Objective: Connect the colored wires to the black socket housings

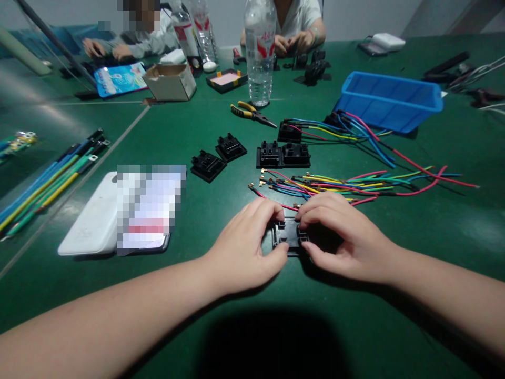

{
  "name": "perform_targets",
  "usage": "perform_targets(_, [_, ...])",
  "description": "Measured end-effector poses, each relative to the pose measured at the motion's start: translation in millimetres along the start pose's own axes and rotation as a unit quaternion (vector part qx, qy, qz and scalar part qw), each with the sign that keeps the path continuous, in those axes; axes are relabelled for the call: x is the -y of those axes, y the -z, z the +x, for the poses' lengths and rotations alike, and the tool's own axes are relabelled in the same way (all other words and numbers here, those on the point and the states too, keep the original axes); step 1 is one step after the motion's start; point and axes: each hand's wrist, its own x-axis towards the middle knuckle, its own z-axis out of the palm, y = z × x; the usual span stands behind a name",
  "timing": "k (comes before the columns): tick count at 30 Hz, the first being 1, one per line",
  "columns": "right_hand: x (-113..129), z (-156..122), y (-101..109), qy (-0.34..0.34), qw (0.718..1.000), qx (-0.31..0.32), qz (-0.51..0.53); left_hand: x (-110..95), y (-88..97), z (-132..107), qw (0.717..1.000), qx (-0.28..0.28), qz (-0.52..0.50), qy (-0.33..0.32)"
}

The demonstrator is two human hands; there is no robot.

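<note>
"Green table (453, 226), big and wide, with a gray wall (363, 18) behind it. What are the hands doing?"

"Both are pinching one black plastic piece (291, 231), right in front of the person. The left hand (244, 247) has its left side, and the right hand (349, 237) has its right side. I can't tell if it touches the table."

"What's close by?"

"Just past the fingers there's a messy bunch of colored wires (331, 185). Then come two black blocks (283, 155) side by side, and two more blocks (231, 146) to their left. Farther back are pliers (252, 114) with yellow handles."

"Any boxes?"

"Yes! A blue bin (390, 100) is on the right. I can see its inside wall, but not its whole bottom. A cardboard box (175, 84) is far back on the left, and its inside is hard to see. Near it, a little black tray (216, 88) has something flat and pink in it. I can't tell how full the tall bottle (260, 63) is."

"What else is tricky?"

"Fingers cover bits of the black piece. Blurry squares hide most of a phone (148, 210) next to a white phone (92, 216). Across the table, two people (302, 16) are cut off at the top."
</note>
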Motion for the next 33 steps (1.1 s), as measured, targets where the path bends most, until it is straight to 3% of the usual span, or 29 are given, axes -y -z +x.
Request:
perform_targets(17, [-0.9, -0.1, 0.0, 0.006, 1.000, 0.008, -0.009, 0.2, 0.3, -0.6, 1.000, -0.009, 0.015, -0.018])
perform_targets(22, [-1.8, -1.2, -0.7, 0.012, 1.000, 0.005, -0.015, -2.4, 0.1, -5.6, 0.988, -0.070, 0.063, -0.126])
perform_targets(27, [-0.7, -2.6, -1.2, 0.014, 0.999, -0.001, -0.033, -4.2, -2.3, -8.7, 0.965, -0.066, 0.131, -0.216])
perform_targets(29, [0.4, -2.8, -1.1, 0.019, 0.999, -0.003, -0.034, -4.1, -2.6, -7.8, 0.968, -0.060, 0.125, -0.210])
perform_targets(33, [1.8, -2.4, -0.1, 0.032, 0.999, 0.015, -0.040, -3.4, -0.4, -3.4, 0.986, -0.048, 0.081, -0.135])
